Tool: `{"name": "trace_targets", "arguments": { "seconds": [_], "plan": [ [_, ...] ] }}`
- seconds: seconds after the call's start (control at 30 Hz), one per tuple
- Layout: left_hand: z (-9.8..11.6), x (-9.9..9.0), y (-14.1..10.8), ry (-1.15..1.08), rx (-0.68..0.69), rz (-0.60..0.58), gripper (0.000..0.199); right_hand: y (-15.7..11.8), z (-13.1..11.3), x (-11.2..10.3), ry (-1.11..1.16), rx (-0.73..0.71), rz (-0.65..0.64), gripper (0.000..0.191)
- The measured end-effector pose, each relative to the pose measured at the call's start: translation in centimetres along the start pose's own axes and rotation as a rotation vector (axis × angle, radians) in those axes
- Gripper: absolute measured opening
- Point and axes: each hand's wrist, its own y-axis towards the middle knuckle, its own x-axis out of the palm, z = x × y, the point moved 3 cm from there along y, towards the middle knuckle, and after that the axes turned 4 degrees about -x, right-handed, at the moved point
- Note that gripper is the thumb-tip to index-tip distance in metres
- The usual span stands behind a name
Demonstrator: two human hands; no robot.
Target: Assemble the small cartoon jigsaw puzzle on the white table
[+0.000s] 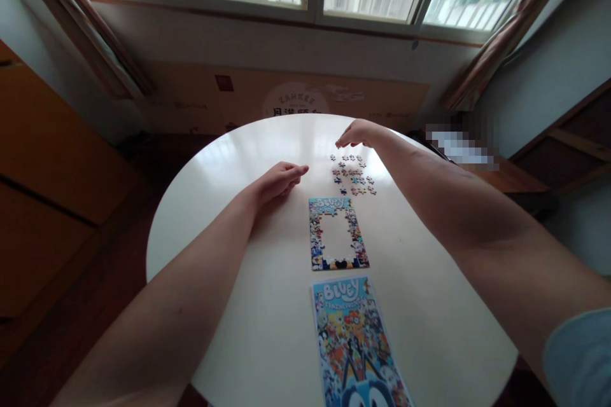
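Observation:
My right hand point(359, 132) reaches over the far side of the table, its fingertips pinched on what looks like a small puzzle piece, mostly hidden. Just below it lie several loose puzzle pieces point(354, 173) in a loose cluster. To their left, my left hand point(284, 179) rests on the tabletop with its fingers curled and thumb pointing right; whatever it may hold is hidden. Nearer to me is a partly assembled puzzle point(315, 235), a border frame around an open middle. Closest lies a blue printed picture sheet point(356, 343) with "BLUEY" at its top.
All of this lies on a white round table point(191, 229). Behind it, a long cardboard box point(186, 92) leans under the windows. A wooden cabinet point(48, 178) stands at left, and a brown low table point(506, 178) at right.

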Motion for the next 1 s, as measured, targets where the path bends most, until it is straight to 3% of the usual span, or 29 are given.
{"name": "trace_targets", "arguments": {
  "seconds": [0.1,0.2,0.33,0.43,0.57,0.73,1.0],
  "plan": [
    [0.2,0.1,-0.2,0.004,-0.018,0.001,0.056,-2.6,-0.7,-1.8,0.215,0.005,0.043,0.018],
    [0.3,0.0,-0.3,0.016,-0.013,-0.007,0.054,-7.4,-1.0,-2.1,0.475,-0.097,0.037,0.021],
    [0.5,0.1,-0.4,0.078,-0.011,-0.019,0.049,-14.5,-0.7,0.4,0.582,-0.252,-0.063,0.030],
    [1.4,0.4,-0.5,0.222,0.061,0.015,0.048,-17.4,0.0,3.3,0.601,-0.341,-0.074,0.031],
    [3.3,1.8,-0.7,0.409,0.206,0.076,0.034,-18.1,0.8,5.9,0.618,-0.404,0.015,0.029],
    [4.4,3.9,-1.0,0.462,0.237,-0.065,0.031,-18.2,1.0,6.6,0.566,-0.487,0.114,0.018],
    [3.8,5.2,-1.1,0.437,0.157,-0.246,0.033,-18.4,0.5,6.7,0.627,-0.515,0.108,0.012]
  ]
}}
